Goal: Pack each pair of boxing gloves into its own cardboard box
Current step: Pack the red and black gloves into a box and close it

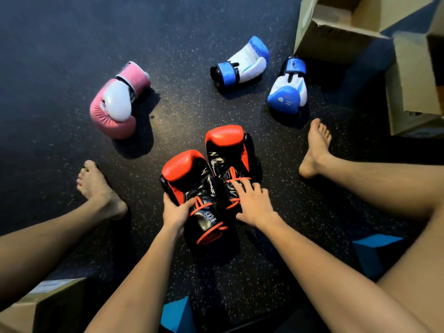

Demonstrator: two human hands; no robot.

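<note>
Dark speckled floor point(192, 104). Lying on it: pink-and-white glove point(115, 104) at left; two blue-and-white gloves point(242, 63) apart at upper right, near open cardboard boxes point(336, 37); red-and-black gloves point(185, 169) side by side in the middle; another box point(48, 306) at lower left; bare feet point(101, 188) planted on either side.

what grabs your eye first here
A pair of red and black boxing gloves lies centre on the dark floor, the left hand gripping one, the right hand resting on the other. Pink and white gloves lie upper left, blue and white gloves upper right by open cardboard boxes.
</note>
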